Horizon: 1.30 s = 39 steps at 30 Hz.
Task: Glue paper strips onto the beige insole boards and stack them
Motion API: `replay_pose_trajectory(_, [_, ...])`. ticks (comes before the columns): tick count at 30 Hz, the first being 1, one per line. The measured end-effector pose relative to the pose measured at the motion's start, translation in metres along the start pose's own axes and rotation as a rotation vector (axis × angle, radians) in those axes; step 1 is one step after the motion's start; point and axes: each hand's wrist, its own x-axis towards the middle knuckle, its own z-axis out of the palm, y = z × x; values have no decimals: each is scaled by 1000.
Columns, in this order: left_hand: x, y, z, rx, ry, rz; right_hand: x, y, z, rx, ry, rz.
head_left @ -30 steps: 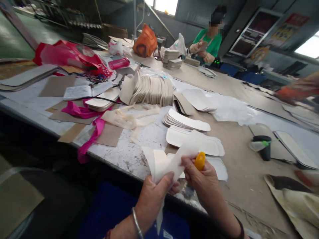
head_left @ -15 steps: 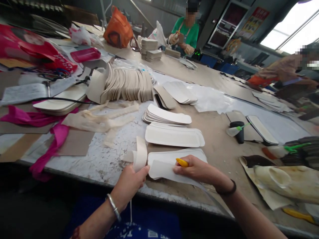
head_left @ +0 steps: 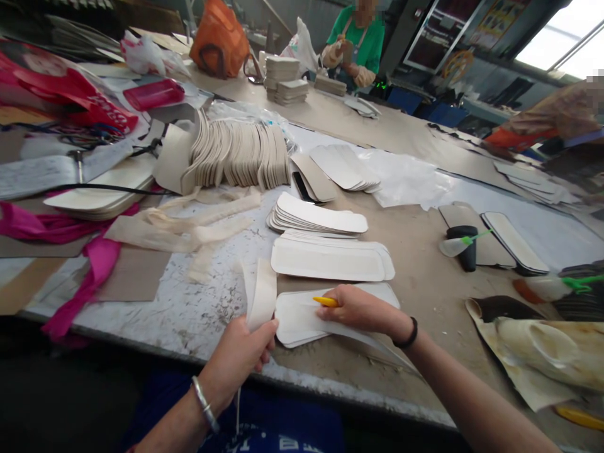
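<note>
My left hand is closed on a bundle of thin white strips that stand up from its fingers at the table's front edge. My right hand is closed around a slim yellow tool; its kind is hard to make out. That hand presses on a long white panel with rounded corners, where a pale strip lies along the surface and trails off to the right under the wrist. Behind it lie an overlapping pile of similar white panels and a fanned stack of panels.
A long row of beige curved pieces stands at the back left. Cream fabric scraps and a magenta cloth lie leftward. To the right are a small glue bottle and a stained bag-like piece. A co-worker in green works across the table.
My right hand has moved slightly left along the panel, pressing with flatter fingers. The strips in my left hand now stand straighter. The view has shifted a little.
</note>
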Motion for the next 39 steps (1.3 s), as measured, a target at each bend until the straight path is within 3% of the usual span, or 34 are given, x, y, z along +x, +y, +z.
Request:
replay_pose_trajectory(6, [5,-4,1,34,-2,33,1,-4,2,-179,46,16])
replay_pose_trajectory(13, [10,-12,1,134,152,156,-11,-14,12,-384,150,42])
replay_pose_trajectory(16, [9,-10,-2,165,141,181,-19,-22,12,-413,153,45])
replay_pose_trajectory(22, [13,-3,-8,170,57,164,-16,-29,3,-392,125,23])
replay_pose_trajectory(31, [18,0,-12,96,-91,92,-4,-18,2,-370,115,37])
replay_pose_trajectory(39, [19,0,-13,36,-132,74,-24,-20,-10,-2,78,-119])
